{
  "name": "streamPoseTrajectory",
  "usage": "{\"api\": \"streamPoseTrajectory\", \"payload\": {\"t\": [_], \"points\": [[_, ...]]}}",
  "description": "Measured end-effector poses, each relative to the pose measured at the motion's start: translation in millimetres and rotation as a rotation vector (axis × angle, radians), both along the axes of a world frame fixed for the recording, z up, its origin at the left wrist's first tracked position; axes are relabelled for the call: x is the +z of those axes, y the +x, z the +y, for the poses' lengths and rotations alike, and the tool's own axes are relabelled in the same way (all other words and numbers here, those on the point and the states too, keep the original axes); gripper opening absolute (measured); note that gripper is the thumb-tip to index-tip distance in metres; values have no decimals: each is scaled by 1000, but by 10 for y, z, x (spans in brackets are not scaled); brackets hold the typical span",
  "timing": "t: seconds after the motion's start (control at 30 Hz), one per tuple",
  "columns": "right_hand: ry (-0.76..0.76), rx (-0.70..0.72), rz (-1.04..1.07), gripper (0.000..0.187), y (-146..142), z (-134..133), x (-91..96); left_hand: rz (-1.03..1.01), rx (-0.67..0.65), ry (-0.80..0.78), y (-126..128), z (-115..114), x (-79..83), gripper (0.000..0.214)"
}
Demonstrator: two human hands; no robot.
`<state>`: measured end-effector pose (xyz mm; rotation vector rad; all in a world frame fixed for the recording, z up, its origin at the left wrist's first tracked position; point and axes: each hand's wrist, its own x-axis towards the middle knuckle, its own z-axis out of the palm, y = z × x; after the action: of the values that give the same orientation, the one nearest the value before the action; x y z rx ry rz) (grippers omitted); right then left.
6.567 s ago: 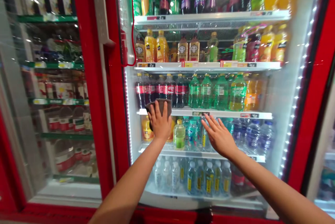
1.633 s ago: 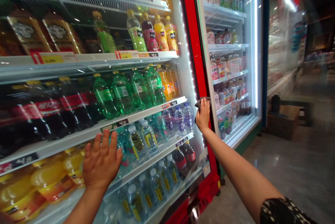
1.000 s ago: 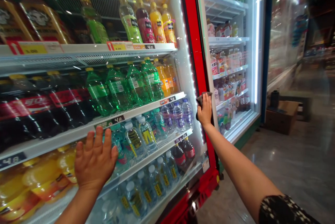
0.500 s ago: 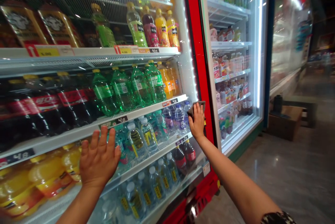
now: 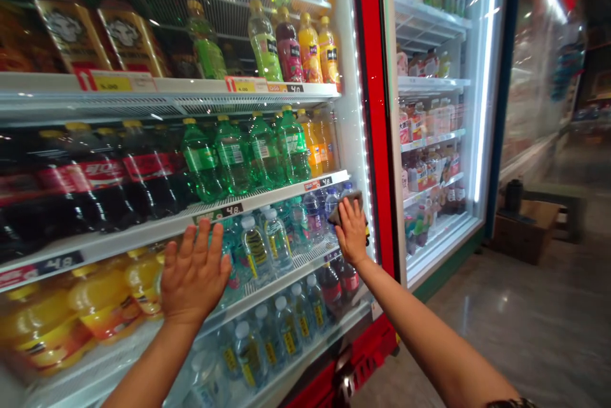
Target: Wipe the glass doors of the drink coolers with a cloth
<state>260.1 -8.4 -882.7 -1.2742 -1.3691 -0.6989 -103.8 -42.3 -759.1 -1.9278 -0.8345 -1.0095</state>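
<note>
My right hand [image 5: 352, 231] presses a dark grey cloth [image 5: 354, 200] flat against the glass door, near its right edge and in front of small purple-labelled bottles [image 5: 313, 212]. The cloth sticks out around the fingertips. My left hand [image 5: 195, 275] lies open on the same glass with fingers stretched upward and nothing in it. It covers part of a shelf of orange drink bottles [image 5: 102, 303] and clear water bottles. Behind the glass stand green soda bottles [image 5: 264, 152] and dark cola bottles [image 5: 102, 172].
A red door frame [image 5: 380, 121] borders the glass on the right. Beyond it stands a second lit cooler [image 5: 432, 82] with several shelves of drinks. A cardboard box [image 5: 525, 233] with a dark object on top sits on the shiny grey floor [image 5: 506, 312].
My right hand has slid the cloth left, off the red frame's edge and further onto the glass. The left hand keeps nearly the same place on the door. The view has shifted slightly left.
</note>
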Motion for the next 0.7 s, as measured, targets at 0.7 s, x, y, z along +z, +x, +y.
{"api": "streamPoseTrajectory", "payload": {"t": [0.7], "points": [[22,30,-160,71,-218,-235,-201,39,52,91,28,-38,-26,81]]}}
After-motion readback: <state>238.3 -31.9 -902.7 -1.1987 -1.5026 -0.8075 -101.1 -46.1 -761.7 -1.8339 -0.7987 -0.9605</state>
